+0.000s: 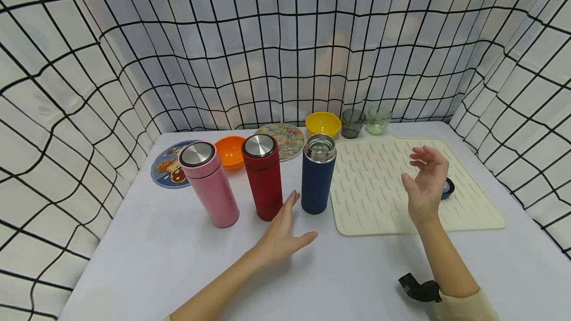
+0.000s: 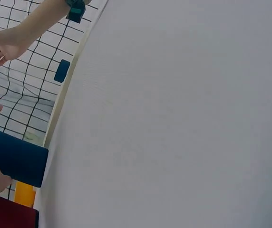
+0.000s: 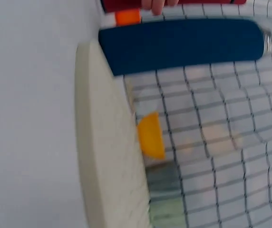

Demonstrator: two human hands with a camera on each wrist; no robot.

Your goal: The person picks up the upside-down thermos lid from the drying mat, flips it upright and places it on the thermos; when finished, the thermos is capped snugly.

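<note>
A dark blue thermos (image 1: 317, 177) stands upright without a lid, its steel mouth showing. My left hand (image 1: 281, 239) reaches toward it with fingers spread, thumb apart, holding nothing. Its fingertips lie between the blue thermos and a red thermos (image 1: 263, 182), overlapping the red one's lower edge in the head view. In the left wrist view the thumb and fingers appear on either side of the blue thermos (image 2: 14, 156). Above the cream mat (image 1: 374, 212) my right hand (image 1: 426, 182) is raised, fingers loosely bent around nothing. Partly hidden behind it, a round dark blue lid (image 1: 448, 188) lies on the mat.
A pink thermos (image 1: 211, 192) with a steel-topped lid stands at left. Behind are an orange bowl (image 1: 230, 151), a yellow bowl (image 1: 323, 124), two glasses, a blue patterned round mat (image 1: 162, 170) and another round mat (image 1: 290, 140). Black-lined netting (image 1: 294, 43) encloses the table's back and sides.
</note>
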